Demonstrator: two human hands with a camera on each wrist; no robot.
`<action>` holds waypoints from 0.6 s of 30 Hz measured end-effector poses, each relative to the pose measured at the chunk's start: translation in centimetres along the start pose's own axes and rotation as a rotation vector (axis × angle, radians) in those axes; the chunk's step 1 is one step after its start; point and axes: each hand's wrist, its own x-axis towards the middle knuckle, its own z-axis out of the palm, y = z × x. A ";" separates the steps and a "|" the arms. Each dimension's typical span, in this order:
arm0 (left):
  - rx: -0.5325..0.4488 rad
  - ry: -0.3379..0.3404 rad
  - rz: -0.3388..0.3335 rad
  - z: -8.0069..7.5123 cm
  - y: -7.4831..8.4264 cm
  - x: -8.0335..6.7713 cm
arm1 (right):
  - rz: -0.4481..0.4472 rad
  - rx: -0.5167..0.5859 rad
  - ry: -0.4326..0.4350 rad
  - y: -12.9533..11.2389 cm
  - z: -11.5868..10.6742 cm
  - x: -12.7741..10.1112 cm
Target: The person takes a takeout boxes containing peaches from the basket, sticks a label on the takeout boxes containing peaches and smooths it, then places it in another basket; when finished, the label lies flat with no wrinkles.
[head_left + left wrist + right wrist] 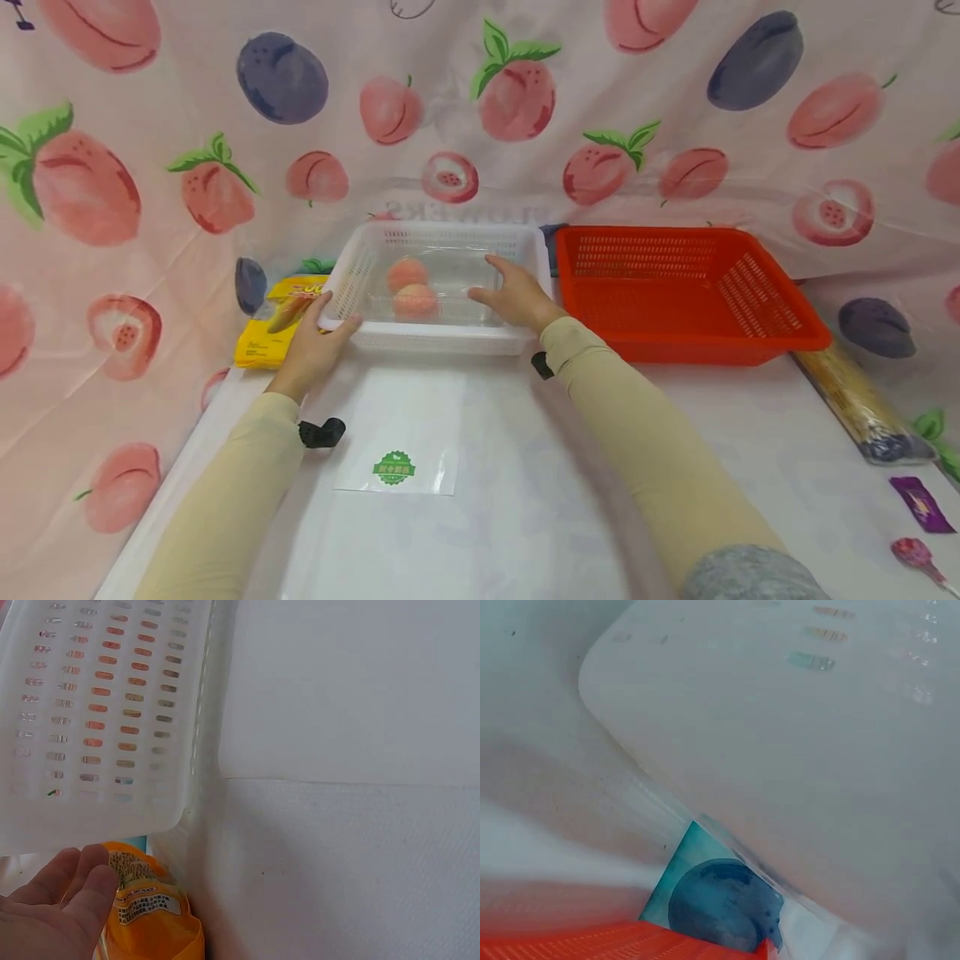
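Both hands are at the white basket, which sits straight ahead of the person on the table. The left hand is at its near left corner, thumb along the front rim and the other fingers just outside the left wall. Those fingers look straight and loose rather than wrapped round anything; I can't make out how firmly they touch the plastic.

The right hand reaches in over the basket's right side, thumb and forefinger spread apart at the right end of a clear box. It looks unclenched, and I can't tell whether the fingertips press on the box. The box lies inside the basket, between the two hands, and two peaches, one behind the other, show through it toward the left hand's side.

Just beyond the left hand, outside the basket, a yellow packet lies on the table. To the right of the right hand stands a red basket, close beside the white one. Nearer the person, between the forearms, is a clear plastic bag with a green badge. Well to the right of the right hand lie a long packet, a purple sachet and a lollipop. A fruit-patterned cloth hangs beyond both hands.
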 end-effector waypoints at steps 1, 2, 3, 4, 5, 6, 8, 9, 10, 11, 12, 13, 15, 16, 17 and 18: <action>0.003 0.000 0.001 0.0 0.0 0.0 | 0.007 0.001 -0.004 0.0 0.1 0.1; 0.003 0.002 -0.003 0.0 -0.1 0.1 | 0.015 0.004 -0.007 0.1 0.1 0.2; 0.003 0.003 -0.003 0.1 -0.1 0.1 | 0.025 0.005 -0.011 0.1 0.2 0.3; 0.005 0.005 -0.005 0.1 -0.1 0.1 | 0.037 0.005 -0.015 0.1 0.2 0.3; 0.007 0.005 -0.006 0.1 -0.1 0.1 | 0.052 0.006 -0.020 0.1 0.2 0.4; 0.005 0.005 -0.007 0.2 -0.1 0.1 | 0.067 0.009 -0.027 0.2 0.3 0.5; 0.005 0.005 -0.009 0.2 0.0 0.1 | 0.112 0.039 -0.047 0.2 0.3 0.6; 0.005 0.004 -0.007 0.2 0.0 0.1 | 0.133 0.057 -0.057 0.2 0.3 0.7; 0.006 0.006 -0.006 0.3 0.0 0.1 | 0.153 0.077 -0.066 0.2 0.3 0.7; 0.007 0.006 -0.003 0.2 0.1 0.0 | 0.172 0.101 -0.076 0.2 0.3 0.7; 0.008 0.008 -0.001 0.3 0.1 0.0 | 0.186 0.120 -0.086 0.2 0.3 0.8; 0.011 0.009 0.002 0.2 0.1 0.0 | 0.196 0.138 -0.096 0.2 0.3 0.8; 0.016 0.012 0.001 0.2 0.1 0.0 | 0.200 0.157 -0.114 0.2 0.3 0.9; 0.019 0.012 0.000 0.2 0.1 0.0 | 0.204 0.163 -0.121 0.1 0.3 0.9; 0.020 0.011 -0.002 0.1 0.1 0.0 | 0.206 0.169 -0.130 0.1 0.3 0.9; 0.021 0.011 -0.005 0.1 0.1 0.0 | 0.207 0.176 -0.138 0.1 0.3 1.0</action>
